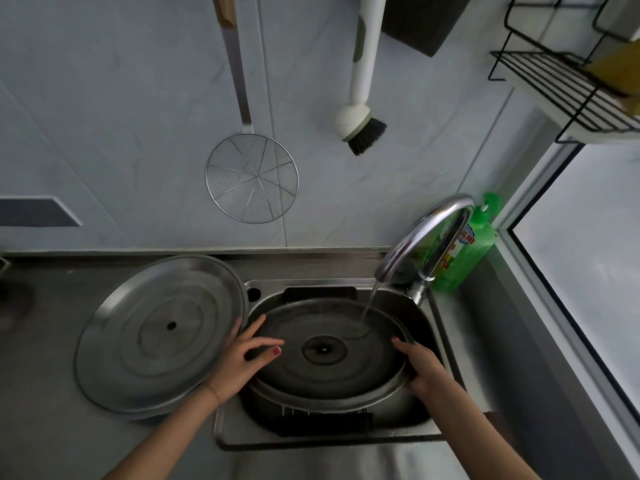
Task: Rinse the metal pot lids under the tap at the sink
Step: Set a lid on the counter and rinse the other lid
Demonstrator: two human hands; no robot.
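A large round metal pot lid lies in the sink, inner side up, a dark hub at its centre. Water runs from the curved chrome tap onto the lid's far right part. My left hand rests on the lid's left edge with its fingers spread and fairly straight. My right hand grips the lid's right rim, fingers curled over it. A second big metal lid lies on the counter left of the sink, its near edge propped on another lid beneath it.
A green dish-soap bottle stands behind the tap by the window. On the tiled wall hang a wire skimmer and a white dish brush. A black wire rack is mounted at the upper right.
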